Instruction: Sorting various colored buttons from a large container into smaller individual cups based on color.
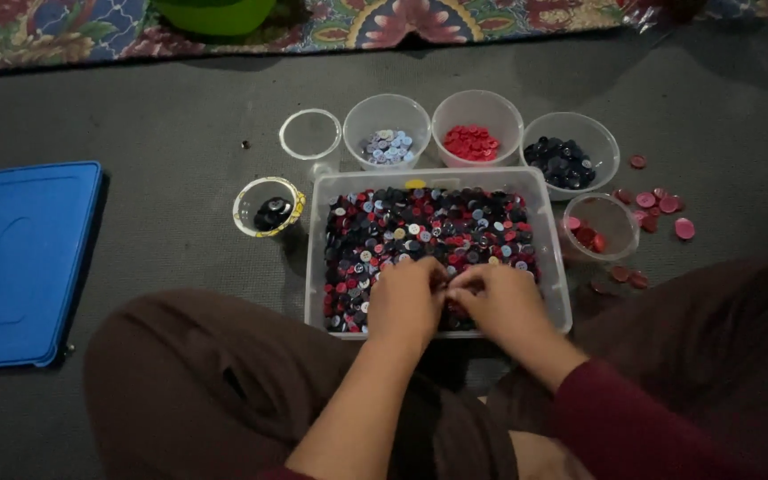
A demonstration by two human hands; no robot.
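Mixed buttons (437,227) fill our clear tub (557,307), our left hand (404,302) and right hand (501,300) touching above them, grip contents hidden, small sorting cups (388,111) beyond.

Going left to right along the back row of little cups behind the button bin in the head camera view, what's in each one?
Empty clear cup → cup of pale blue and white buttons → cup of red buttons → cup of dark buttons.
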